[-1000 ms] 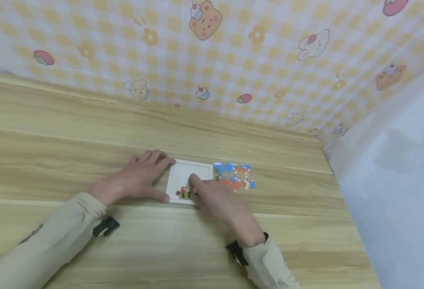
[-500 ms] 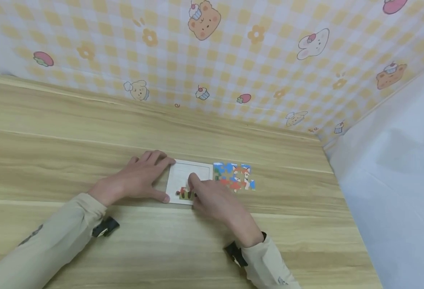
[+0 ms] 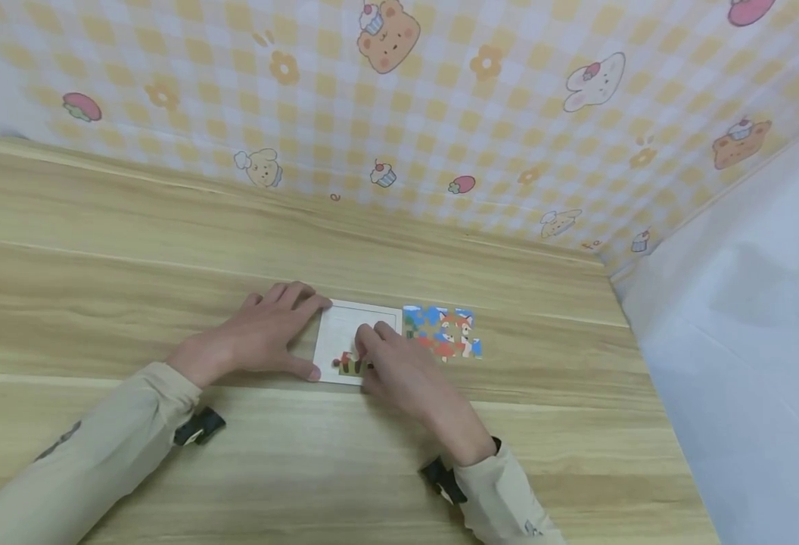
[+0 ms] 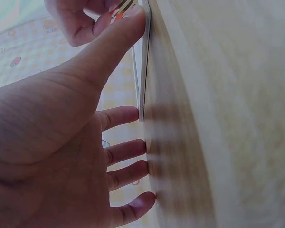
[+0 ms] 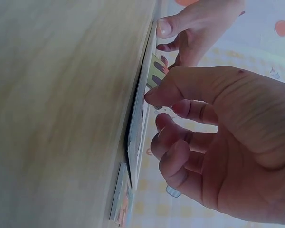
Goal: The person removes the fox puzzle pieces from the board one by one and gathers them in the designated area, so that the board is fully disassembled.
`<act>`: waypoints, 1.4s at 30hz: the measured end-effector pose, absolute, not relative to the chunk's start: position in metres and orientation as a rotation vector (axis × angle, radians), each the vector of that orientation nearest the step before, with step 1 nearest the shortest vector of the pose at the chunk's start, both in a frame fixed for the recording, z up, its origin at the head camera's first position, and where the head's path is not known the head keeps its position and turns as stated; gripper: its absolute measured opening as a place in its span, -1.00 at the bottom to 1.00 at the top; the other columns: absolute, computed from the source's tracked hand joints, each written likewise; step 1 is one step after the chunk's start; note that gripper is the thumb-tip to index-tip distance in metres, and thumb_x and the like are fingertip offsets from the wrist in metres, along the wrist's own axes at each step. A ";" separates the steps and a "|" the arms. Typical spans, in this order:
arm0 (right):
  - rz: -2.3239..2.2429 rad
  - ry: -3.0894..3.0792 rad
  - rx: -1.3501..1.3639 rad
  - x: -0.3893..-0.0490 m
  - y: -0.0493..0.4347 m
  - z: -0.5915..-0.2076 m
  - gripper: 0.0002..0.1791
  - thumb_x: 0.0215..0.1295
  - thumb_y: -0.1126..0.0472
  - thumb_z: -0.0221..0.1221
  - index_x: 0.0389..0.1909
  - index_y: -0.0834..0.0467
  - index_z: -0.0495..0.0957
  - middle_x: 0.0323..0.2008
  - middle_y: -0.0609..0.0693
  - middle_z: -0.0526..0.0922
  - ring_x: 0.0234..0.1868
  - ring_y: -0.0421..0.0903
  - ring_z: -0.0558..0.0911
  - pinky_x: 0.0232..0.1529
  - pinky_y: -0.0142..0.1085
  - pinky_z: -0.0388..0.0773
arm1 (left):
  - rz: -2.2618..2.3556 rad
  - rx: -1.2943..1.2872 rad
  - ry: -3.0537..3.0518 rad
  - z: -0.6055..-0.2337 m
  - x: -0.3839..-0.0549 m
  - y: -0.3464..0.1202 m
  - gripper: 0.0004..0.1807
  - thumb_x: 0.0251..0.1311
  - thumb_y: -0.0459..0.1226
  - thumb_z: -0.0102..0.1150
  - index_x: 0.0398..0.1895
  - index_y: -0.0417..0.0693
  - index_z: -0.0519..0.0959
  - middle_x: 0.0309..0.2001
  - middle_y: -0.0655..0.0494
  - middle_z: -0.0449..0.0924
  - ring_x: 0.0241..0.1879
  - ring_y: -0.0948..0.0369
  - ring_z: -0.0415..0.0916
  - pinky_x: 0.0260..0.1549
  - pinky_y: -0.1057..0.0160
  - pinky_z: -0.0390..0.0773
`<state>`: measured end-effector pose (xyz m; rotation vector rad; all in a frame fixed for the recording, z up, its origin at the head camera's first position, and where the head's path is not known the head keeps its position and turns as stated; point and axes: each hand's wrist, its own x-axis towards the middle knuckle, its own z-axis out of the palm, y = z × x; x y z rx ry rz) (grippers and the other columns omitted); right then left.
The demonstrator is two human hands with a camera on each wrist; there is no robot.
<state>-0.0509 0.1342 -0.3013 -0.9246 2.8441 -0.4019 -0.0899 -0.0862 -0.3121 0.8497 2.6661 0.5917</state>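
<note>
A white square puzzle tray [image 3: 337,327] lies on the table in the head view. My left hand [image 3: 258,333] spreads along its left side, thumb on the near corner and index finger at the far one. Green, brown and red puzzle pieces [image 3: 349,366] show in the tray's near part. Over them my right hand [image 3: 409,377] pinches a puzzle piece with thumb and index finger, mostly hidden by the fingers. In the right wrist view the thumb tip is right at a green piece [image 5: 156,69] tilted up from the tray, and the other fingers are curled.
Right of the tray lie several blue, orange and white puzzle pieces [image 3: 457,322], some with a fox's face. The wooden table [image 3: 290,462] ends at a yellow checked cloth [image 3: 331,113] behind and a white sheet [image 3: 747,318] on the right.
The fingers of my right hand have shifted slightly at the tray, with another fingertip now showing beside the index finger. My left hand and the tray keep their places.
</note>
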 end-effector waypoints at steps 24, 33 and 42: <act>-0.392 2.932 -0.924 -0.053 0.134 -0.299 -0.76 -0.07 0.41 0.10 -0.36 0.06 0.45 -0.52 -0.18 0.48 -0.65 -0.20 0.34 -0.70 -0.42 0.21 | 0.593 0.845 2.671 -0.310 -0.090 -0.084 0.03 -0.22 0.14 0.40 0.33 -0.11 0.22 0.21 -0.15 0.20 0.18 -0.09 0.12 -0.07 -0.20 0.25; -0.453 2.914 -0.836 -0.062 0.153 -0.295 -0.76 -0.16 0.32 0.21 -0.40 0.05 0.44 -0.50 -0.17 0.42 -0.40 -0.19 0.38 -0.46 -0.39 0.34 | 0.602 0.842 2.658 -0.309 -0.090 -0.084 0.04 -0.22 0.14 0.41 0.33 -0.13 0.22 0.21 -0.16 0.19 0.19 -0.09 0.11 -0.06 -0.21 0.23; -0.611 2.904 -0.732 -0.073 0.184 -0.285 -0.73 -0.16 0.33 0.19 -0.34 0.07 0.47 -0.43 -0.07 0.45 -0.33 -0.13 0.38 -0.37 -0.29 0.36 | 0.598 0.826 2.655 -0.309 -0.089 -0.085 0.05 -0.22 0.15 0.40 0.33 -0.13 0.20 0.22 -0.17 0.18 0.20 -0.10 0.10 -0.03 -0.23 0.21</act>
